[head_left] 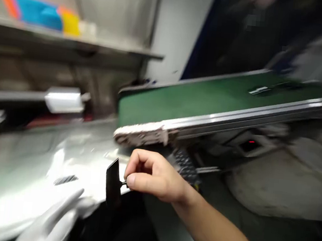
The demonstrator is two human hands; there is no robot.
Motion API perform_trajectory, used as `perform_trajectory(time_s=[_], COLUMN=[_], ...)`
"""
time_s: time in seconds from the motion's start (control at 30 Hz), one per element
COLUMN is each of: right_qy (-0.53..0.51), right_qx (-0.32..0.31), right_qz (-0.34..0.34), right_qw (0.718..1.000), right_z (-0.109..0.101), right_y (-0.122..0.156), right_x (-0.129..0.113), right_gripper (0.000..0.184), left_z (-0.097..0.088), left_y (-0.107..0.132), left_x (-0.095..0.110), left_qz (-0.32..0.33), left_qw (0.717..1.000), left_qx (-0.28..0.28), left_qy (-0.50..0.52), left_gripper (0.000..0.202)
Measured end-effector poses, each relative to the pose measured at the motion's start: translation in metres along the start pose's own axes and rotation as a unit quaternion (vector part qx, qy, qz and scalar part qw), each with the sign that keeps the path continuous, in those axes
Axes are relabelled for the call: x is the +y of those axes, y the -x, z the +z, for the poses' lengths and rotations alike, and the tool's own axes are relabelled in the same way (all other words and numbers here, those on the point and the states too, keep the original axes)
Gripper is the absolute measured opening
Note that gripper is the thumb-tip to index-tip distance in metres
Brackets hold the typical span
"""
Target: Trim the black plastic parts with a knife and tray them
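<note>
My right hand (157, 177) is bare, thumb and forefinger pinched on the short narrow tail of a thin black screen panel (113, 182). The panel hangs upright to the left of the fingertips, seen at a slant. At the lower left is my left hand (55, 217) in a white glove, blurred, with fingers stretched out over the edge of the bright worktable (33, 187). Nothing shows in its grasp, and a gap separates it from the panel. A small grey striped piece (66, 180) lies on the table beyond the gloved fingers.
A green conveyor belt (180, 101) with metal rails runs off to the right, carrying a dark piece with a bright strip (258, 91). Blue, orange and yellow items (37, 9) sit on a shelf at upper left. A person in dark clothing (238, 40) is beyond the belt.
</note>
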State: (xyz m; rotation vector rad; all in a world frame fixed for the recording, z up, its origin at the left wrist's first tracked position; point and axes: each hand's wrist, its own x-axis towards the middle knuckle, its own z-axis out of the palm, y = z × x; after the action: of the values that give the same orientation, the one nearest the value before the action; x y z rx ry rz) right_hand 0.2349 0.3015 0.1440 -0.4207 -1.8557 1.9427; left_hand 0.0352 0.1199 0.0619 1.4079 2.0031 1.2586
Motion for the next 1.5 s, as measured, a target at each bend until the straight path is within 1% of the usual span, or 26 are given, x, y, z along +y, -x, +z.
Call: perform_trajectory(time_s=[0.03, 0.07, 0.1, 0.13, 0.17, 0.2, 0.23, 0.27, 0.33, 0.43, 0.53, 0.77, 0.9, 1.07, 1.2, 1.33, 1.5], right_qy=[-0.063, -0.107, -0.139, -0.159, -0.169, -0.170, -0.166, -0.163, -0.165, -0.172, -0.176, -0.195, -0.208, -0.225, -0.241, -0.273, -0.291], right_qx=[-0.026, -0.041, -0.050, -0.057, -0.063, -0.068, -0.070, -0.069, -0.065, -0.063, -0.065, -0.063, -0.063, -0.075, -0.077, -0.082, -0.084], right_qz=[0.041, 0.076, 0.105, 0.130, 0.149, 0.162, 0.171, 0.179, 0.192, 0.208, 0.216, 0.213, 0.210, 0.199, 0.186, 0.181, 0.180], right_qw=[0.997, 0.990, 0.983, 0.977, 0.972, 0.970, 0.969, 0.968, 0.965, 0.961, 0.958, 0.955, 0.953, 0.951, 0.949, 0.941, 0.936], right_z=[0.029, 0.052, 0.069, 0.083, 0.094, 0.103, 0.110, 0.116, 0.125, 0.134, 0.136, 0.131, 0.129, 0.128, 0.128, 0.130, 0.130], right_y=[0.000, -0.002, -0.004, -0.007, -0.010, -0.012, -0.013, -0.013, -0.012, -0.010, -0.009, -0.005, 0.000, 0.006, 0.009, 0.012, 0.016], right_x=[0.024, 0.045, 0.063, 0.078, 0.091, 0.101, 0.108, 0.113, 0.119, 0.123, 0.128, 0.143, 0.149, 0.146, 0.138, 0.136, 0.136], right_gripper=[0.026, 0.025, 0.024, 0.023, 0.021, 0.019, 0.018, 0.017, 0.015, 0.014, 0.015, 0.022, 0.022, 0.025, 0.028, 0.026, 0.025], left_z=[-0.003, -0.004, -0.003, -0.002, -0.002, -0.002, -0.002, -0.004, -0.008, -0.012, -0.013, -0.010, -0.009, -0.008, -0.006, -0.002, 0.003], left_y=[0.025, 0.042, 0.054, 0.061, 0.067, 0.072, 0.077, 0.082, 0.092, 0.100, 0.100, 0.092, 0.093, 0.097, 0.102, 0.105, 0.108], left_x=[-0.002, -0.002, -0.004, -0.007, -0.011, -0.015, -0.021, -0.025, -0.034, -0.044, -0.049, -0.051, -0.050, -0.050, -0.048, -0.049, -0.050], left_qz=[-0.074, -0.141, -0.195, -0.230, -0.247, -0.256, -0.260, -0.262, -0.267, -0.277, -0.284, -0.279, -0.282, -0.298, -0.310, -0.328, -0.334], left_qw=[0.995, 0.978, 0.946, 0.904, 0.867, 0.836, 0.815, 0.801, 0.787, 0.773, 0.768, 0.782, 0.784, 0.776, 0.763, 0.749, 0.743], left_qx=[-0.008, -0.013, -0.012, -0.008, -0.002, 0.002, 0.003, 0.002, -0.003, -0.010, -0.017, -0.038, -0.042, -0.044, -0.052, -0.060, -0.067], left_qy=[0.062, 0.152, 0.258, 0.360, 0.432, 0.485, 0.518, 0.538, 0.556, 0.571, 0.574, 0.556, 0.552, 0.555, 0.565, 0.573, 0.576], left_gripper=[0.040, 0.039, 0.037, 0.035, 0.034, 0.033, 0.032, 0.032, 0.031, 0.032, 0.032, 0.031, 0.031, 0.032, 0.039, 0.045, 0.045])
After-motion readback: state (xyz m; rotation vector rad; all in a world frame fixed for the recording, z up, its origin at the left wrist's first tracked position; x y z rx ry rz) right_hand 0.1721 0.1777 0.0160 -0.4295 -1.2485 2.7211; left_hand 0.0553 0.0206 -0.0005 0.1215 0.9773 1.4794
